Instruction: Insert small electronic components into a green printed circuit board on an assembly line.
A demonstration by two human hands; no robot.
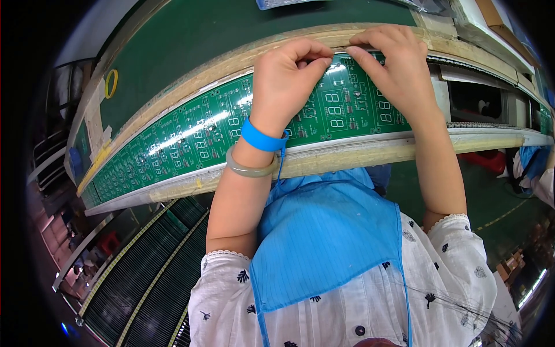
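While hands [341, 63] pinch circuit board [324, 110] edge, yellow ring [111, 83] well apart.

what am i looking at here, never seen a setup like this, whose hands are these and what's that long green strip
There is no machine here: a person works with two bare hands. The single picture comes from a wide camera worn on their head, looking down, so straight edges bend. The long green strip is a row of circuit boards lying between pale rails of a long line. Both hands are at the far edge of the boards: the left hand, with a blue wrist strap and a pale bangle, and the right hand. Their fingertips pinch at that edge; whether they hold some small part, I cannot tell. A blue apron covers the person's front.
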